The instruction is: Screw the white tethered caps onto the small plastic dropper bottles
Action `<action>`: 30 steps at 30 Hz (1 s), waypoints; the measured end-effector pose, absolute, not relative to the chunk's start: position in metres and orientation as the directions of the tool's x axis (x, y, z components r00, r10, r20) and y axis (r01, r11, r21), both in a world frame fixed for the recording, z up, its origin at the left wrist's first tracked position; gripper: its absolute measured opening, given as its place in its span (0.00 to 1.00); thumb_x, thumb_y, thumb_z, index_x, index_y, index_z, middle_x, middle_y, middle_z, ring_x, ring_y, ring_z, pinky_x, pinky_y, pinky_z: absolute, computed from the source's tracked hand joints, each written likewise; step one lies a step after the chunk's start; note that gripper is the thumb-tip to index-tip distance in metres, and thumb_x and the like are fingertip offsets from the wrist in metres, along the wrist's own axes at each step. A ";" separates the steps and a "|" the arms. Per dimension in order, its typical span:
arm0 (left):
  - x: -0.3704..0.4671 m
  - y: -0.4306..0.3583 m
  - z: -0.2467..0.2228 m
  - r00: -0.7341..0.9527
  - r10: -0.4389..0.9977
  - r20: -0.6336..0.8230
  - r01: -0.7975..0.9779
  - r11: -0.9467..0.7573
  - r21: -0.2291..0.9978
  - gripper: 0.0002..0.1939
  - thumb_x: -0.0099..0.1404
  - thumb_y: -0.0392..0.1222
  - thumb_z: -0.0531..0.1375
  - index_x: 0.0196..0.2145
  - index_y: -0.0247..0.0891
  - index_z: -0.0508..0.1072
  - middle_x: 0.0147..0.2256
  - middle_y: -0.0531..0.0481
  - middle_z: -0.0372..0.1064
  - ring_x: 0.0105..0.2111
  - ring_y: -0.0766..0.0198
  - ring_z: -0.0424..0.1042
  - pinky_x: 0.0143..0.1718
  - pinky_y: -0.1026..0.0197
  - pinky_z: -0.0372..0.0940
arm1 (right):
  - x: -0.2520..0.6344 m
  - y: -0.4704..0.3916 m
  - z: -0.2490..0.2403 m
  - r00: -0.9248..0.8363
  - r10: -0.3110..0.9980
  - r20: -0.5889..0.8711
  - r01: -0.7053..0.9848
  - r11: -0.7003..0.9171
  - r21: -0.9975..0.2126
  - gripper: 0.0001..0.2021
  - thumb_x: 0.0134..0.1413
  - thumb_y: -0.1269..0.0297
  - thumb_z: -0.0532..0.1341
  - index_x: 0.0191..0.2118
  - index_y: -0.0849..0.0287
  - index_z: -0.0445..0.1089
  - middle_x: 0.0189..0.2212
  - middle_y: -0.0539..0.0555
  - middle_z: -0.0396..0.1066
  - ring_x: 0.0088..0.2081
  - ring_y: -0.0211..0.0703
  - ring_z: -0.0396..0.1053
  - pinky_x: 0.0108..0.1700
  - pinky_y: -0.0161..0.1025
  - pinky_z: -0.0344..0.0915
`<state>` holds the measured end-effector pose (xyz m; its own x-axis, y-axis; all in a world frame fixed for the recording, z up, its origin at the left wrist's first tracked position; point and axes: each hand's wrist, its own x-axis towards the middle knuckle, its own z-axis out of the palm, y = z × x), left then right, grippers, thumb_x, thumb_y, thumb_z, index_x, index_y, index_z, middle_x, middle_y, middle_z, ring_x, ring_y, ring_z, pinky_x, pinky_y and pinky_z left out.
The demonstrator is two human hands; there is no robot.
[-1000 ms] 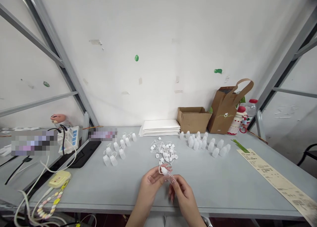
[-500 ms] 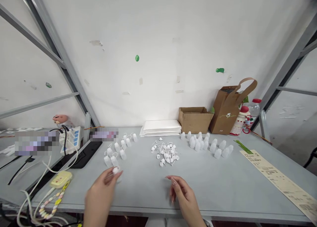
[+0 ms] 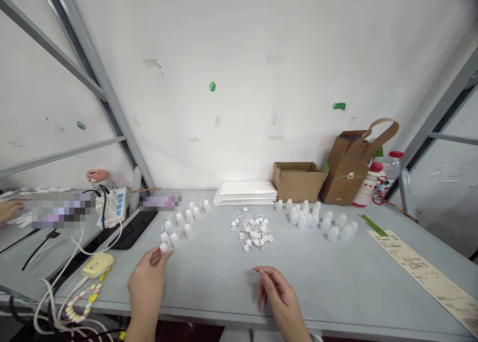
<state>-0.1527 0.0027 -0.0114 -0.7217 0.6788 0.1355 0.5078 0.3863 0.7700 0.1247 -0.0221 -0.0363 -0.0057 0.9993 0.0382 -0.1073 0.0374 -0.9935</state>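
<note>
Capped bottle (image 3: 163, 247) is pinched between thumb and fingers of the left hand (image 3: 145, 285), beside the near left end of the capped bottles (image 3: 188, 231); body mostly hidden, base contact can't be told. Those are stood upright in loose rows on the surface (image 3: 216, 282). Judged light, soft-walled, slightly slippery: easily squeezed or tipped. Best gripped lightly just under the cap, loop kept unsnagged. Loose caps (image 3: 256, 242) are heaped mid-surface, straps tangled; best lifted singly by the rim. Right hand (image 3: 286, 297) is held half-open, fingers loosely curled, nothing seen in it. Uncapped bottles (image 3: 301, 220) are grouped upright farther right.
</note>
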 end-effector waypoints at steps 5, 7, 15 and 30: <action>-0.155 0.008 -0.019 -0.720 0.678 0.151 0.509 0.367 0.778 0.10 0.49 0.46 0.56 0.30 0.40 0.68 0.35 0.41 0.76 0.41 0.51 0.73 0.44 0.54 0.64 | 0.126 -0.022 -0.036 -0.034 0.999 0.027 -0.107 0.023 -0.994 0.19 0.52 0.47 0.55 0.35 0.59 0.71 0.16 0.47 0.61 0.20 0.37 0.60 0.24 0.32 0.59; -0.155 0.006 -0.018 -0.720 0.678 0.146 0.503 0.365 0.783 0.10 0.48 0.46 0.57 0.30 0.40 0.68 0.34 0.43 0.76 0.40 0.51 0.73 0.43 0.54 0.64 | 0.126 -0.022 -0.036 -0.043 0.999 0.028 -0.104 0.024 -0.994 0.19 0.52 0.47 0.55 0.35 0.59 0.71 0.16 0.47 0.61 0.20 0.37 0.60 0.24 0.32 0.59; -0.118 -0.016 0.016 -0.717 0.515 0.470 0.664 0.300 0.684 0.24 0.52 0.54 0.55 0.43 0.36 0.69 0.36 0.43 0.68 0.35 0.53 0.69 0.39 0.49 0.65 | 0.123 -0.022 -0.041 -0.033 0.998 0.055 -0.076 0.052 -0.996 0.18 0.53 0.49 0.55 0.35 0.59 0.71 0.16 0.46 0.62 0.19 0.37 0.61 0.22 0.32 0.59; -0.029 0.001 -0.005 -0.231 0.941 0.247 0.555 -0.081 0.828 0.14 0.56 0.51 0.54 0.32 0.41 0.74 0.35 0.46 0.71 0.30 0.59 0.70 0.25 0.59 0.65 | 0.235 0.058 -0.002 0.213 0.810 0.546 0.864 0.105 -0.493 0.13 0.57 0.63 0.49 0.41 0.64 0.66 0.35 0.60 0.66 0.30 0.46 0.68 0.34 0.43 0.66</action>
<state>-0.0286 0.0006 -0.0052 -0.2310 0.9411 0.2468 0.5547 -0.0810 0.8281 0.2352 0.0580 -0.0023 0.2130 0.8102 0.5461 0.8640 0.1049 -0.4925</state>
